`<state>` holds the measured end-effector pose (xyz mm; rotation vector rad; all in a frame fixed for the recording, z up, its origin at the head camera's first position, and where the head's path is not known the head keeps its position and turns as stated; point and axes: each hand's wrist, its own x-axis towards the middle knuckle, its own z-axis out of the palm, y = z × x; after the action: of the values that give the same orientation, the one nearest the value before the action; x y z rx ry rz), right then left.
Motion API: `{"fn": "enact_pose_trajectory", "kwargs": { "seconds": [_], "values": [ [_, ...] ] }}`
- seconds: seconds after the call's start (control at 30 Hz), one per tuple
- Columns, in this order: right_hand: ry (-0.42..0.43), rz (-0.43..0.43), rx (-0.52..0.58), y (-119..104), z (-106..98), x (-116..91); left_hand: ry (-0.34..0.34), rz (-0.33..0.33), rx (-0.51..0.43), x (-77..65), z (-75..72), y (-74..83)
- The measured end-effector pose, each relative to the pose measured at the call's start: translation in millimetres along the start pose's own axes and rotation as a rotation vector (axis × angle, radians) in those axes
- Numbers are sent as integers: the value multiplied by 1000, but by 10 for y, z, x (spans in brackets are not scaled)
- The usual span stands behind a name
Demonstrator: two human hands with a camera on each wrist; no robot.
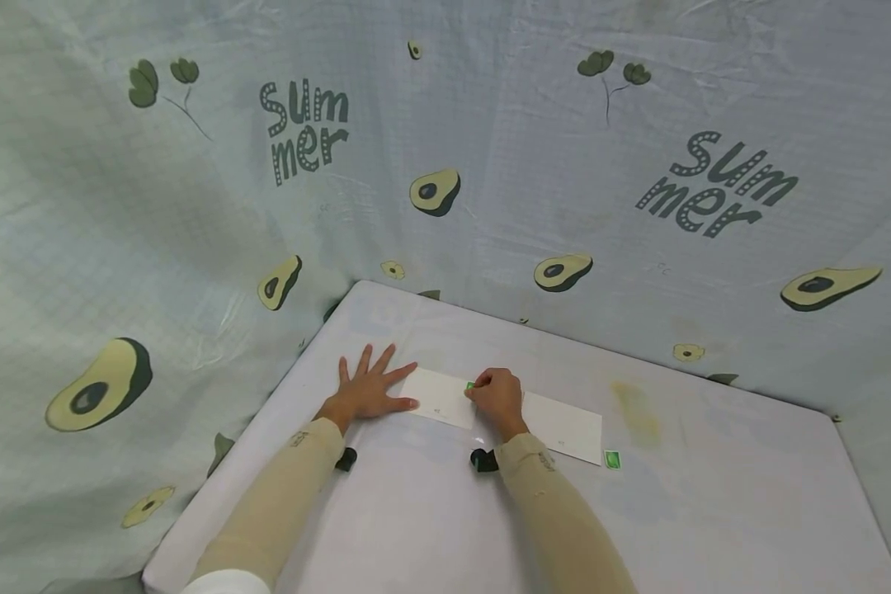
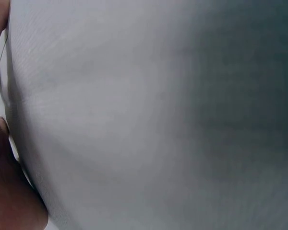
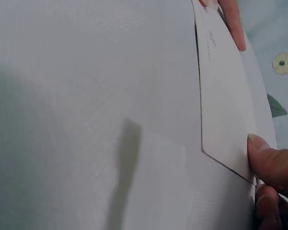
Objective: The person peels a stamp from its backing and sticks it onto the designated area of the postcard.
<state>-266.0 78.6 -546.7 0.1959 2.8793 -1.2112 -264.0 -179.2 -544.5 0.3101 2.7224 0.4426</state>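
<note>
A white envelope (image 1: 440,398) lies on the table, with small printing near its lower edge. My left hand (image 1: 364,393) is spread flat at its left end, thumb and index finger reaching onto that edge. At the upper right corner of the envelope, my right hand (image 1: 499,398) has its fingers curled and pinches a small green stamp (image 1: 470,385). The right wrist view shows the thumb (image 3: 269,160) over the envelope's corner, the stamp hidden there. A second white envelope (image 1: 564,426) is partly behind the right hand.
Another green stamp (image 1: 612,459) lies just off the second envelope's lower right corner. The pale tablecloth (image 1: 720,495) has a yellowish stain (image 1: 636,412). Patterned curtains (image 1: 490,124) hang along the table's left and far sides. A dark wrist camera (image 1: 483,460) sits beneath the right wrist.
</note>
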Motion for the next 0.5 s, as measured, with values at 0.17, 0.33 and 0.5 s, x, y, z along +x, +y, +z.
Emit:
{"fn": "enact_pose_trajectory", "kwargs": {
  "seconds": [0.17, 0.33, 0.5],
  "values": [
    [-33, -17, -13, -25, 21, -3, 9, -7, -3, -43, -56, 21],
    [-43, -19, -73, -32, -53, -6, 10, 1, -8, -40, -22, 39],
    [-35, 7, -104, -52, -128, -35, 12, -5, -7, -40, -9, 41]
  ]
}}
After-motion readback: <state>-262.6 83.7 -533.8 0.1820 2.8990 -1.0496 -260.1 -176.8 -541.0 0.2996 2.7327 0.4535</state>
